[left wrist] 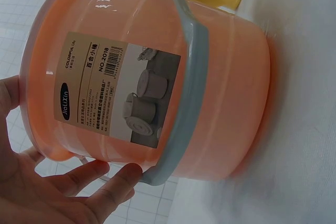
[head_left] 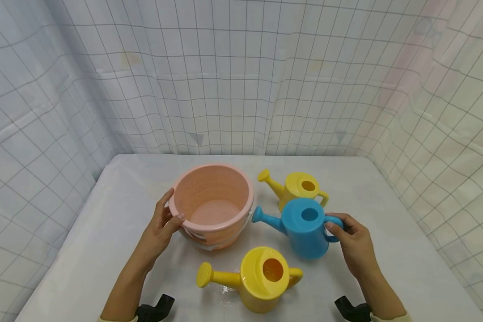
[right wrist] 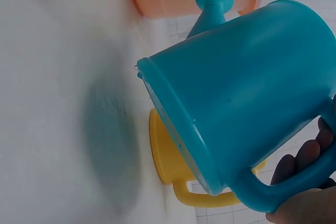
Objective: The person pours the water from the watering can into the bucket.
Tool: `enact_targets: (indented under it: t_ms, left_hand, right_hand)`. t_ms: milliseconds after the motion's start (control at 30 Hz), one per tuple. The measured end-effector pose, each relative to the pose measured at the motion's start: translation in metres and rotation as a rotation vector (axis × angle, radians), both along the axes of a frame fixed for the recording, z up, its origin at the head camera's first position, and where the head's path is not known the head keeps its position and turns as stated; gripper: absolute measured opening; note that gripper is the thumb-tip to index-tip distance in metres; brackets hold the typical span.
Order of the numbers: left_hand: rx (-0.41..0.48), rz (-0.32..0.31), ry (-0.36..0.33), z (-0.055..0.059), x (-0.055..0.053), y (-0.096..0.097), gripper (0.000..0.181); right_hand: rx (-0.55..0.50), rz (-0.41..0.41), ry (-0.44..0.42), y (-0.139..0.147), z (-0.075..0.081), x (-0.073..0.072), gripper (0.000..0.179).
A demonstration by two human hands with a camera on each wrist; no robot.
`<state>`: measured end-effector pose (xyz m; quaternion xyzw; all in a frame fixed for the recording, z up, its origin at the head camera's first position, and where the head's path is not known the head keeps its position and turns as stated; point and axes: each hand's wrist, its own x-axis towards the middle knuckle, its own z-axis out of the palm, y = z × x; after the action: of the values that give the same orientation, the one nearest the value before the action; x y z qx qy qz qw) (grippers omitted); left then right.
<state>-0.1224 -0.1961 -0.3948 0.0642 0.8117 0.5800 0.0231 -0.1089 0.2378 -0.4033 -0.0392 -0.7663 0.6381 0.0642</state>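
A pink bucket (head_left: 209, 227) stands on the table, and my left hand (head_left: 157, 235) holds its rim at the left side, thumb over the edge and fingers along the outer wall. In the left wrist view the bucket's label (left wrist: 115, 87) and grey handle (left wrist: 190, 85) show. My right hand (head_left: 356, 243) grips the handle of a blue watering can (head_left: 306, 235). In the right wrist view the can's base (right wrist: 178, 124) hangs tilted above the table, over its shadow, with drops at the edge. The can's spout (head_left: 269, 219) points at the bucket.
One yellow watering can (head_left: 261, 286) stands at the front, spout leftward, with wet spots (head_left: 226, 290) beside it. Another yellow watering can (head_left: 291, 185) stands behind the blue one. White grid-patterned sheets (head_left: 233, 80) enclose the table (head_left: 141, 179) at the back and sides.
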Motion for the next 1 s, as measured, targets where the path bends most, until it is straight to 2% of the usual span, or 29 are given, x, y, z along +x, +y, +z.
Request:
enact_targets:
  t_ms: [467,1000]
  left_hand:
    - [0.003,-0.003,-0.003,0.0,0.0,0.0,0.067]
    - [0.012,-0.003,-0.001,0.0,0.0,-0.001,0.067]
  right_hand:
    - [0.095,-0.032,-0.066,-0.006,-0.012,-0.001,0.044]
    - [0.05,-0.043,-0.092,-0.007,-0.021,0.0,0.043]
